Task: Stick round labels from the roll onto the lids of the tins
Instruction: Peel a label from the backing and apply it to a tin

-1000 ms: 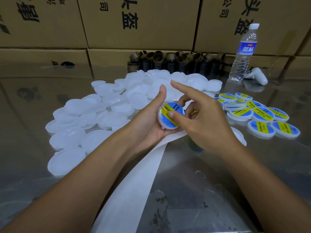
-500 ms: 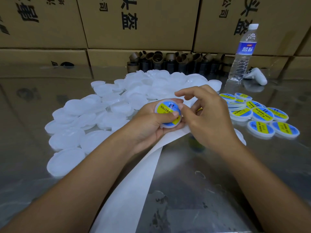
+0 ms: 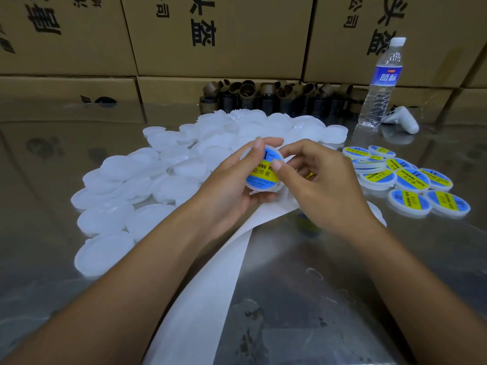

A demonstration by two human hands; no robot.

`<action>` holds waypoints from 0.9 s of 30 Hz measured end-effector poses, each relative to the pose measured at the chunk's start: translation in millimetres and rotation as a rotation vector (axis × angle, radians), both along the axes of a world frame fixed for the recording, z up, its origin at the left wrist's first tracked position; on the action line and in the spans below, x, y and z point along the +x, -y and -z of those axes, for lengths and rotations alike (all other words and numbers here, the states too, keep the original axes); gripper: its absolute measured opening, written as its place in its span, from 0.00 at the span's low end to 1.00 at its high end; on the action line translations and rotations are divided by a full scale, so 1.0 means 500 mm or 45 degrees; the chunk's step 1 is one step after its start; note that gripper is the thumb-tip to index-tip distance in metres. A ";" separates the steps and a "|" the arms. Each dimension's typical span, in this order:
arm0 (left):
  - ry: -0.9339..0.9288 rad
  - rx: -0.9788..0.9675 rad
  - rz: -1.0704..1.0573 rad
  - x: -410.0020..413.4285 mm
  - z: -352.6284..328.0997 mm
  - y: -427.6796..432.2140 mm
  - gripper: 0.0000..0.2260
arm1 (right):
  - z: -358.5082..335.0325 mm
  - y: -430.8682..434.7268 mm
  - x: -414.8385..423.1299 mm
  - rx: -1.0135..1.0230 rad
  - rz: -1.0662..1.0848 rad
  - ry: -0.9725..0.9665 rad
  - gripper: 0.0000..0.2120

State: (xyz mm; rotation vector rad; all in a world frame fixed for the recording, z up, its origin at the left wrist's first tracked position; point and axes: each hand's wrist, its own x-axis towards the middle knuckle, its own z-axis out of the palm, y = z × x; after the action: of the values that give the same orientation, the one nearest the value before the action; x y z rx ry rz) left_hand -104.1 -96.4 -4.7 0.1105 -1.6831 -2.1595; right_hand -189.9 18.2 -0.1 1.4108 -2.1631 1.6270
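The tin (image 3: pixel 261 187), over the white strip (image 3: pixel 200 299), has tipped toward me since a moment ago. My left hand (image 3: pixel 226 196) grips its rim. My right hand (image 3: pixel 316 185) now pinches it, thumb on the label (image 3: pixel 263 173) reading "KING PA". Right of the tin lie labelled tins (image 3: pixel 411 180), "SOLDERING PASTE"; left, plain white lids (image 3: pixel 126 185).

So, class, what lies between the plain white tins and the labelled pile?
Head view: the left hand and right hand holding one tin, over the backing strip.

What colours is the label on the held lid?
The label is blue with a yellow band; head view shows it.
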 end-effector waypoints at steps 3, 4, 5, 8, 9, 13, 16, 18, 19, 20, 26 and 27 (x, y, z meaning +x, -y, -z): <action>-0.013 -0.009 -0.021 0.000 0.001 0.003 0.13 | -0.003 0.002 -0.001 -0.065 -0.022 0.085 0.05; -0.016 -0.010 -0.044 0.000 0.002 0.004 0.14 | -0.004 0.002 -0.001 -0.099 -0.014 0.121 0.05; -0.018 -0.014 -0.072 0.000 0.002 0.006 0.14 | -0.005 0.002 -0.001 -0.133 -0.005 0.156 0.06; -0.025 -0.050 -0.132 0.000 0.004 0.010 0.11 | -0.008 0.002 -0.001 -0.179 0.011 0.216 0.05; -0.024 -0.063 -0.132 0.001 0.004 0.011 0.11 | -0.008 0.001 -0.001 -0.186 0.017 0.223 0.05; -0.021 -0.076 -0.109 0.000 0.005 0.012 0.10 | -0.009 -0.001 0.000 -0.180 0.033 0.226 0.07; -0.028 -0.067 -0.114 0.000 0.006 0.013 0.11 | -0.009 -0.001 0.001 -0.183 0.025 0.204 0.07; -0.044 -0.046 -0.119 0.000 0.006 0.014 0.10 | -0.009 -0.001 0.002 -0.157 -0.014 0.178 0.04; -0.052 -0.029 -0.122 0.000 0.005 0.014 0.09 | -0.009 -0.001 0.002 -0.120 -0.026 0.147 0.05; -0.056 -0.014 -0.127 0.001 0.005 0.015 0.09 | -0.008 -0.002 0.002 -0.081 -0.031 0.111 0.07; -0.041 0.003 -0.146 -0.001 0.006 0.012 0.11 | -0.007 -0.001 0.000 -0.046 -0.024 0.075 0.08; -0.043 0.012 -0.149 -0.001 0.005 0.012 0.11 | -0.006 -0.001 0.000 -0.053 -0.023 0.083 0.08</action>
State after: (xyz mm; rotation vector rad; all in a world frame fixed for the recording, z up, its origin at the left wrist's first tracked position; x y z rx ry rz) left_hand -104.7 -102.4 -7.2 0.1700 -1.6075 -2.0721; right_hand -189.8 18.5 2.9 1.3893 -2.1431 1.7372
